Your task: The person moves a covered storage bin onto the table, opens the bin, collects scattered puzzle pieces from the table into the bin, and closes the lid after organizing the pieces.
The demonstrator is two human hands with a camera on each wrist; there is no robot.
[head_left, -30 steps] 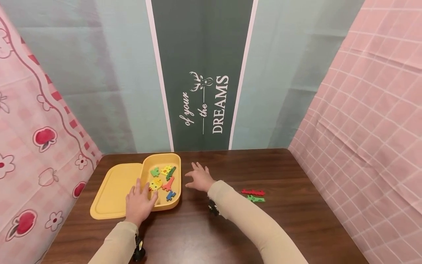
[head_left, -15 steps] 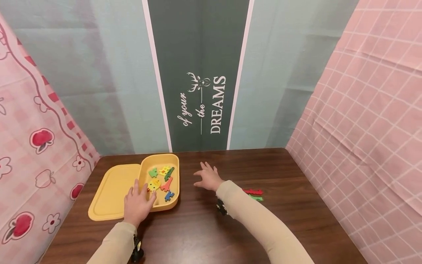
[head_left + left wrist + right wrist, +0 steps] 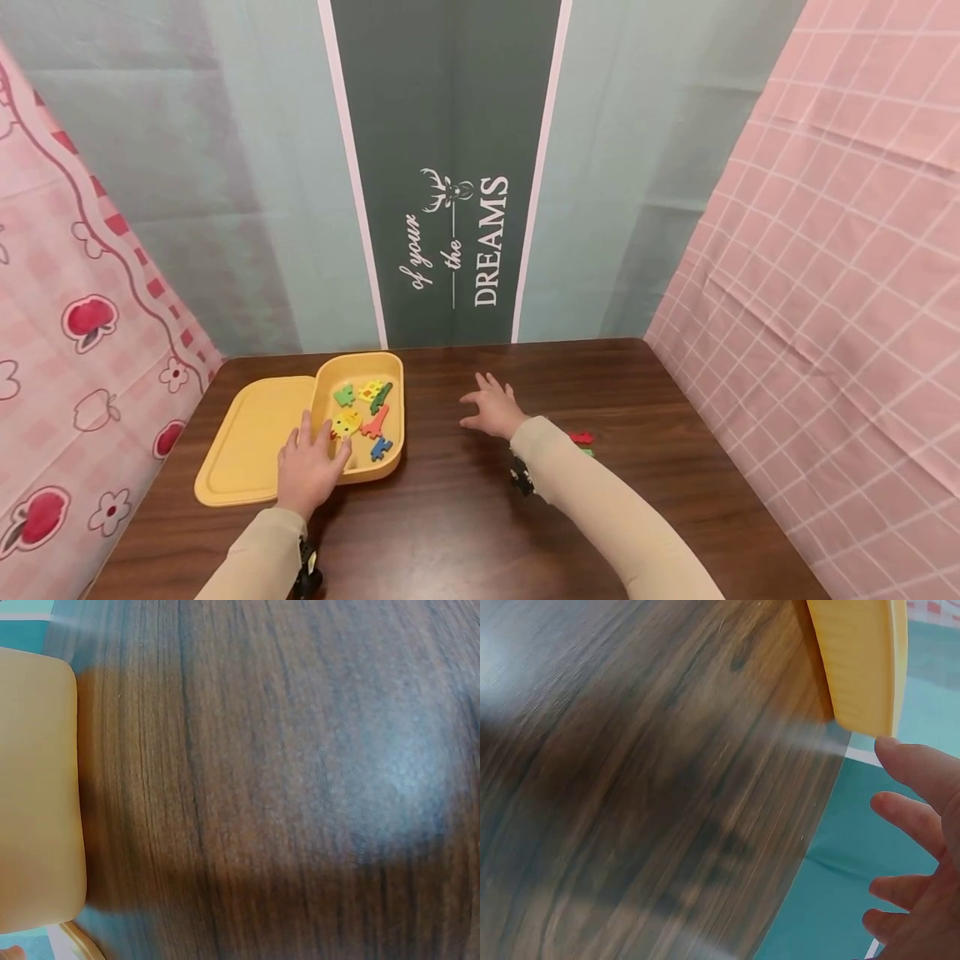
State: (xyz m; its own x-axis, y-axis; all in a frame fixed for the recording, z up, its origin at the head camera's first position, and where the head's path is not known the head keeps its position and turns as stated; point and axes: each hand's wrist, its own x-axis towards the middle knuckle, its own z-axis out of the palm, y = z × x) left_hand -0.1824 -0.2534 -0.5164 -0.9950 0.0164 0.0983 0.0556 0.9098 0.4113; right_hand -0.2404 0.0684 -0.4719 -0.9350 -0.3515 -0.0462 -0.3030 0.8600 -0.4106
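My left hand [image 3: 309, 467] is over the near left side of a yellow box [image 3: 397, 417], fingers spread, with nothing held. Inside the box lie several small puzzle pieces: a yellow chick-like piece [image 3: 347, 422] close to the left fingertips, a coral piece [image 3: 375, 422], a blue piece [image 3: 381, 448], a light green piece [image 3: 345, 395], a yellow spotted piece [image 3: 370, 391] and a dark green piece [image 3: 381, 398]. To the right of the box, my right hand [image 3: 495, 407] hovers over the table with its fingers apart and holds nothing. The right wrist view shows those fingers [image 3: 907, 821] spread.
A flat yellow lid [image 3: 240, 442] lies left of the box, against its side. Beyond the right sleeve, a red piece [image 3: 582, 437] and a green piece [image 3: 588, 452] are partly hidden on the brown table [image 3: 450, 517]. Curtains stand at the back and both sides.
My right hand has moved right, away from the box, and its sleeve now covers more of the red and green pieces. The left hand stays over the box edge. The view has shifted slightly.
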